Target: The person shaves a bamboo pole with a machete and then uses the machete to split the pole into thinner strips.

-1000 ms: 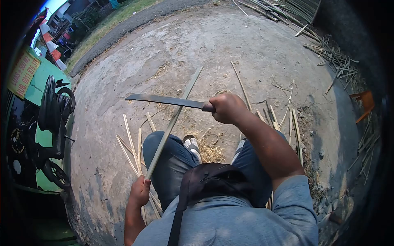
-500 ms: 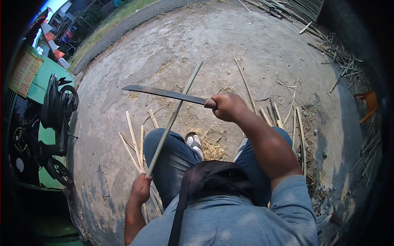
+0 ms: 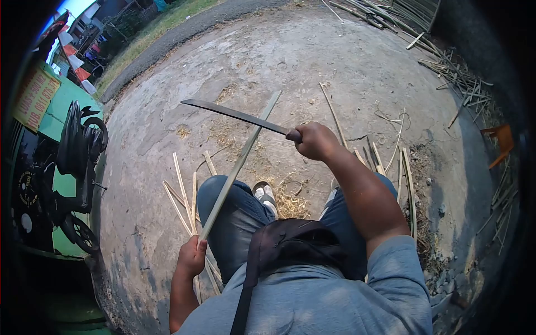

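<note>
My left hand (image 3: 192, 255) is closed around the lower end of a long, pale green bamboo strip (image 3: 233, 172), which slants up and away to the right over my left knee. My right hand (image 3: 314, 140) grips the dark handle of a machete (image 3: 234, 114). Its long blade points left and crosses the strip near the strip's far end. Below, between my feet, lies a heap of curly bamboo shavings (image 3: 293, 205).
Cut bamboo strips (image 3: 178, 190) lie by my left leg, and more strips (image 3: 408, 184) by my right. Bamboo piles (image 3: 460, 72) line the right edge near an orange plastic piece (image 3: 499, 144). A parked motorbike (image 3: 75, 151) stands at the left.
The machete has moved to the right and its tip now sits higher, with the blade tilted more. The strip's far end has shifted slightly right and down. My left hand has stayed in place.
</note>
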Tool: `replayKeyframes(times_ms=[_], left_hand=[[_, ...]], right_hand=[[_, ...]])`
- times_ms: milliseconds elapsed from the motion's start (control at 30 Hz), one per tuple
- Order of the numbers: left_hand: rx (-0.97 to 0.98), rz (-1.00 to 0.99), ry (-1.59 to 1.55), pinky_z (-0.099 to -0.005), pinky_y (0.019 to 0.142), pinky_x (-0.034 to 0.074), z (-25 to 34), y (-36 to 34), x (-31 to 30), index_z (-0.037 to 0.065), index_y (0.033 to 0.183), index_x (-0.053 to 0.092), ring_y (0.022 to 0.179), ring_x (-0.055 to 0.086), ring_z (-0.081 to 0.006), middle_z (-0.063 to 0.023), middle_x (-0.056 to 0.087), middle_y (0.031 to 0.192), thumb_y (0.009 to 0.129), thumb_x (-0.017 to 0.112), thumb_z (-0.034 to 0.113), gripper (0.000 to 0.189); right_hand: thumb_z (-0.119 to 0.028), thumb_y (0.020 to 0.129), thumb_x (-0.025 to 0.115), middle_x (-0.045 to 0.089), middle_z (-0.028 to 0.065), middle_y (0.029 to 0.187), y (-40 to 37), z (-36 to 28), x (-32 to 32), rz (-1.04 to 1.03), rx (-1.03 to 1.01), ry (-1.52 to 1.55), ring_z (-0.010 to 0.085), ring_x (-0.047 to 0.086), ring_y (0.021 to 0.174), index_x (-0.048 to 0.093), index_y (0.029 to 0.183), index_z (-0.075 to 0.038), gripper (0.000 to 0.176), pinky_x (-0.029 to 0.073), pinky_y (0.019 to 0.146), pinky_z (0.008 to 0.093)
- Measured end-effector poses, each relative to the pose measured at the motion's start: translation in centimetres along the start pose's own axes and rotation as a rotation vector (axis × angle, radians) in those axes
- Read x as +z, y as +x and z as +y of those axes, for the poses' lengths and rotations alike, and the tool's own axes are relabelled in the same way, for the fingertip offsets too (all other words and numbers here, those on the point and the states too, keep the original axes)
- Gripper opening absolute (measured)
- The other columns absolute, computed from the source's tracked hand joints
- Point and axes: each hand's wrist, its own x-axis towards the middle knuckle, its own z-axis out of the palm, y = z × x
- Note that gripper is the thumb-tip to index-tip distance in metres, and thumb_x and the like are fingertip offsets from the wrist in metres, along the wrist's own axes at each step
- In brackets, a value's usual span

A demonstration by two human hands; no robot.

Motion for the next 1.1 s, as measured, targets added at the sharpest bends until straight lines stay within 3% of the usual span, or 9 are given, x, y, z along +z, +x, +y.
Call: replayKeyframes(times_ms=[267, 400, 500, 600, 733, 767, 833, 933, 1100], left_hand=[[0.036, 0.013, 0.015, -0.0503, 0.065, 0.048, 0.2, 0.5, 0.4, -0.001, 0.092, 0.058, 0.074, 0.064, -0.0506, -0.0271, 0.061, 0.074, 0.106, 0.046, 0.061, 0.065], [0.03, 0.0, -0.067, -0.0472, 0.063, 0.047, -1.2, 0.5, 0.9, -0.001, 0.092, 0.058, 0.069, 0.063, -0.0436, -0.0242, 0.06, 0.071, 0.106, 0.045, 0.063, 0.067], [0.005, -0.015, -0.161, -0.0442, 0.062, 0.046, -2.0, 0.5, 1.4, -0.001, 0.091, 0.059, 0.067, 0.063, -0.0357, -0.0208, 0.059, 0.069, 0.106, 0.044, 0.065, 0.07], [0.065, 0.037, -0.176, -0.0431, 0.063, 0.047, -1.9, 0.5, 1.8, -0.001, 0.091, 0.059, 0.068, 0.064, -0.0322, -0.0189, 0.059, 0.069, 0.106, 0.043, 0.067, 0.072], [0.027, 0.0, -0.174, -0.0435, 0.064, 0.047, -1.4, 0.3, 1.4, -0.001, 0.091, 0.059, 0.069, 0.064, -0.0333, -0.0194, 0.059, 0.07, 0.106, 0.041, 0.068, 0.073], [0.022, -0.002, -0.156, -0.0437, 0.064, 0.047, -1.3, 0.3, 1.4, -0.001, 0.09, 0.059, 0.069, 0.064, -0.0335, -0.0194, 0.06, 0.07, 0.106, 0.041, 0.068, 0.073], [0.047, 0.013, -0.128, -0.0437, 0.063, 0.046, -1.5, 0.5, 1.5, -0.001, 0.089, 0.057, 0.068, 0.064, -0.0334, -0.0194, 0.059, 0.07, 0.106, 0.041, 0.068, 0.073], [0.077, 0.035, -0.131, -0.0434, 0.062, 0.046, -2.5, 0.6, 2.0, 0.0, 0.087, 0.054, 0.066, 0.061, -0.0322, -0.0192, 0.058, 0.069, 0.106, 0.043, 0.067, 0.07], [0.047, 0.032, -0.158, -0.0423, 0.061, 0.045, -1.6, 0.5, 1.7, 0.001, 0.085, 0.052, 0.063, 0.056, -0.0297, -0.0187, 0.055, 0.067, 0.107, 0.045, 0.064, 0.067]], right_hand=[[-0.02, 0.083, 0.07, 0.075, 0.0111, 0.089, -3.6, -3.9, 0.9, -0.109, -0.281, -0.206, 0.0341, 0.074, 0.089, 0.075, 0.093, -0.019, 0.011, 0.059, 0.08, 0.0467], [-0.02, 0.082, 0.072, 0.074, 0.0122, 0.087, -2.2, -3.3, 0.0, -0.147, -0.231, -0.2, 0.0344, 0.074, 0.089, 0.075, 0.09, -0.018, 0.009, 0.059, 0.079, 0.0466], [-0.022, 0.085, 0.07, 0.075, 0.0141, 0.089, -0.1, -0.4, 1.1, -0.009, -0.097, 0.117, 0.0366, 0.073, 0.09, 0.077, 0.096, -0.018, 0.013, 0.058, 0.079, 0.0486], [-0.023, 0.089, 0.068, 0.075, 0.0153, 0.089, -0.2, -0.4, 1.4, 0.063, -0.078, 0.082, 0.0369, 0.073, 0.089, 0.078, 0.099, -0.019, 0.015, 0.058, 0.08, 0.0487], [-0.022, 0.087, 0.069, 0.074, 0.014, 0.086, -2.8, -2.8, 0.6, 0.026, -0.165, -0.044, 0.0368, 0.073, 0.086, 0.076, 0.095, -0.017, 0.012, 0.059, 0.078, 0.0489], [-0.02, 0.083, 0.073, 0.072, 0.0132, 0.082, -3.1, -2.9, 1.1, 0.064, -0.251, -0.084, 0.037, 0.072, 0.082, 0.071, 0.088, -0.015, 0.007, 0.058, 0.071, 0.0486], [-0.019, 0.081, 0.071, 0.074, 0.0117, 0.085, -3.5, -3.7, 1.2, 0.023, -0.328, -0.173, 0.0354, 0.074, 0.084, 0.074, 0.091, -0.016, 0.011, 0.059, 0.076, 0.0485], [-0.019, 0.081, 0.07, 0.074, 0.0109, 0.083, -2.7, -3.2, 0.7, -0.018, -0.317, -0.245, 0.0349, 0.073, 0.082, 0.074, 0.09, -0.016, 0.01, 0.059, 0.075, 0.0484], [-0.021, 0.089, 0.068, 0.073, 0.0158, 0.084, 0.2, -0.5, 0.3, 0.061, -0.109, 0.049, 0.0397, 0.07, 0.079, 0.075, 0.095, -0.016, 0.011, 0.056, 0.07, 0.0483]])
